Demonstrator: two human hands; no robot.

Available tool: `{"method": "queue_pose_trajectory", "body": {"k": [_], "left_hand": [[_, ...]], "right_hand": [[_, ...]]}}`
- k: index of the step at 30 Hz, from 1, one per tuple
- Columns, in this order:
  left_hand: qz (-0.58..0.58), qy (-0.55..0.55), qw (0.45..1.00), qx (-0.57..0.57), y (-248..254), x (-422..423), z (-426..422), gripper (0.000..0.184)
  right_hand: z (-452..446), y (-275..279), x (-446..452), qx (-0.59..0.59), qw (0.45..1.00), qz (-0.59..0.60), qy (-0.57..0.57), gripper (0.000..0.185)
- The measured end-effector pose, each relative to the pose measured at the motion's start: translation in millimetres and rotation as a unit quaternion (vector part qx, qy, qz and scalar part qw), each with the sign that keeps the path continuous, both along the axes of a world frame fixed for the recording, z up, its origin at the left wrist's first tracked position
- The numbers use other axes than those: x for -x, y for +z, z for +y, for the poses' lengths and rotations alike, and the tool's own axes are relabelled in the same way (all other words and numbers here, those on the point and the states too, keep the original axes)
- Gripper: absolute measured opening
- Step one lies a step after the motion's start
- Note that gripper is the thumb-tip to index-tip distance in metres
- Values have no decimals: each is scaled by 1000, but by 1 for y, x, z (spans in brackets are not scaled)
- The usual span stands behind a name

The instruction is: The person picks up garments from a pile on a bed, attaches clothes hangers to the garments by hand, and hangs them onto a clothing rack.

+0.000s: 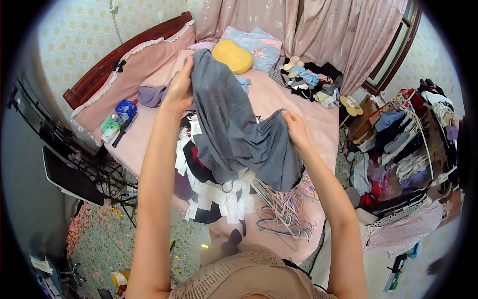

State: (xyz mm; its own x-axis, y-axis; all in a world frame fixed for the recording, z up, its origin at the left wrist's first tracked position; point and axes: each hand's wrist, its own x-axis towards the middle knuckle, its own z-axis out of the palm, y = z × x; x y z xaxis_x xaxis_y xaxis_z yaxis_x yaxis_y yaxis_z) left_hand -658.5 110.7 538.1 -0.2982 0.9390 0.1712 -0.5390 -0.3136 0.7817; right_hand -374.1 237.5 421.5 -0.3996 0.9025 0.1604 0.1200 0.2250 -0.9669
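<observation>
A dark grey garment (229, 122) is held up in the air, spread between my two hands; its exact kind I cannot make out. My left hand (180, 87) grips its upper left end, with the thumb up along the cloth. On the other side, my right hand (296, 128) pinches the garment's right edge. The cloth sags between them and hangs over the bed. Under it lies a heap of white and black clothes (206, 187), partly hidden. A tangle of wire hangers (289, 209) sits right of that heap, near the bed's edge.
The bed has a pink sheet (303, 112) and a wooden headboard (134, 55). A yellow cushion (232, 57) and a pile of clothes (311, 79) lie at the back. Racks of hanging clothes (398, 134) stand at the right. A black panel (69, 174) on a stand is at the left.
</observation>
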Motion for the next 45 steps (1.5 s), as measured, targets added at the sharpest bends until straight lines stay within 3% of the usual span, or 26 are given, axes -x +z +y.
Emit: {"method": "queue_pose_trajectory", "body": {"k": [6, 9, 10, 12, 14, 18, 19, 20, 21, 22, 23, 24, 26, 29, 30, 32, 33, 35, 36, 37, 38, 39, 40, 41, 43, 45], "left_hand": [[15, -106, 994, -1, 18, -64, 1, 43], [11, -133, 991, 5, 26, -100, -2, 40], [23, -146, 989, 13, 26, -110, -3, 39], [90, -204, 975, 19, 14, -115, 2, 41], [115, -224, 968, 8, 9, -118, 5, 45], [176, -144, 971, 77, -12, -80, 25, 43], [244, -148, 954, 91, -12, -62, 21, 44], [237, -158, 954, 90, -23, -44, 19, 44], [232, -169, 954, 88, -35, -28, 21, 45], [309, -122, 938, 101, -43, -22, 16, 47], [383, -76, 913, 113, -56, -20, 6, 49], [357, -128, 922, 80, -78, -20, -1, 48], [425, -145, 891, 72, -98, -38, -27, 67], [468, -211, 855, 77, -151, -27, -28, 56], [466, -214, 855, 77, -157, -22, -28, 56], [620, -145, 755, 159, -167, -10, -28, 44], [620, -147, 755, 157, -179, -1, -26, 44], [676, -65, 710, 188, -204, 18, -20, 37], [637, -80, 740, 201, -201, 25, -19, 33], [629, -65, 743, 218, -203, 33, -14, 30], [564, -54, 791, 229, -204, 40, -11, 29], [496, -44, 834, 239, -205, 44, -6, 28], [363, -76, 867, 332, -164, 29, -16, 29], [206, -110, 919, 319, -162, 27, -14, 32], [9, -199, 931, 306, -155, 28, -9, 34], [-59, -248, 934, 249, -147, 26, -9, 36]], "right_hand": [[-44, 13, 55, -185, 962, -84, 181, 29], [-93, 62, 61, -169, 956, -131, 202, 37], [-85, 38, 68, -164, 950, 28, 264, 42], [-74, 13, 77, -82, 930, 132, 332, 41], [-73, 5, 81, 78, 897, 238, 364, 39], [-77, 1, 91, 385, 728, 417, 385, 37], [-74, -2, 92, 384, 728, 418, 385, 37], [-68, -7, 92, 370, 757, 387, 376, 36], [-64, -2, 90, 287, 821, 329, 369, 35], [-59, 2, 88, 202, 875, 265, 352, 35], [-49, 0, 87, 202, 876, 269, 347, 35], [-37, -7, 86, -114, 940, 72, 314, 36], [-68, 40, 76, -398, 876, -166, 215, 37], [-32, -7, 74, -353, 919, -103, 142, 38], [-55, 25, 69, -341, 924, -127, 114, 36], [-53, 35, 65, -321, 935, -108, 102, 38], [-51, 38, 61, -302, 945, -85, 92, 40], [-47, 40, 49, -364, 911, -186, 55, 36], [-44, 37, 44, -240, 966, -50, 80, 34], [-42, 35, 38, -107, 985, 89, 102, 33], [-35, 37, 31, 40, 964, 209, 157, 34], [-30, 39, 25, 109, 946, 255, 168, 34], [-26, 39, 20, 125, 949, 239, 165, 33], [-22, 39, 16, 137, 952, 217, 165, 33], [-13, 33, 9, 100, 977, 97, 164, 32], [-7, 23, 2, -4, 981, -97, 171, 32]]}}
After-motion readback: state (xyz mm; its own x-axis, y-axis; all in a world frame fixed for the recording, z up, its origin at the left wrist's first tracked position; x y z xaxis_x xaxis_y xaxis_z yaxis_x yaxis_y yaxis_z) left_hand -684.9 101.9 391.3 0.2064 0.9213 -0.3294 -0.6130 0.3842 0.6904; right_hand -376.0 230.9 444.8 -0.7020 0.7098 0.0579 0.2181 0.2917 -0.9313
